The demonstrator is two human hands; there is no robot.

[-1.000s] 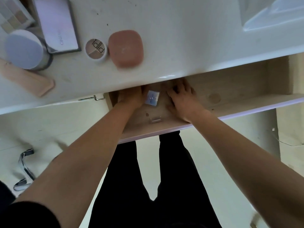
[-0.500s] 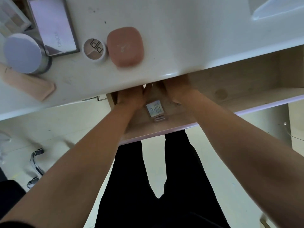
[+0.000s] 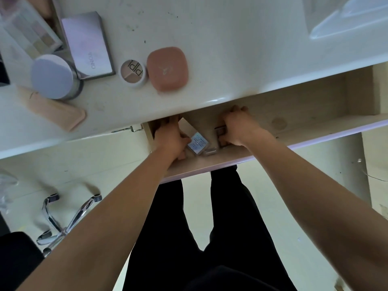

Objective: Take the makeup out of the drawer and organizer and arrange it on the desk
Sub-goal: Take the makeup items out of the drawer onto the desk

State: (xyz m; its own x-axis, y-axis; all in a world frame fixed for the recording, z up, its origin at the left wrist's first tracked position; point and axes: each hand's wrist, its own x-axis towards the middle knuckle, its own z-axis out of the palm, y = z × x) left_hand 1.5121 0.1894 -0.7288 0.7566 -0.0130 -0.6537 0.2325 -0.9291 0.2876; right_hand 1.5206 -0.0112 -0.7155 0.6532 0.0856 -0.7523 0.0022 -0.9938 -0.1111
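worn on legs: black trousers (image 3: 237, 217) (plain, loose) | both forearms (image 3: 117, 206): bare, unsleeved

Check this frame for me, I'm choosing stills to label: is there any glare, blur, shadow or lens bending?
Head view: glare spot on the desk edge above the drawer; head view: the peach tube and jar at left are blurred; head view: shade under the desk leaves what the right hand grips only a dark case; head view: the desk edge bows, a wide-angle effect.

Pink rounded compact (image 3: 167, 68) on white desk (image 3: 231, 49) — pale wood-grain drawer (image 3: 304, 114), lilac edge.
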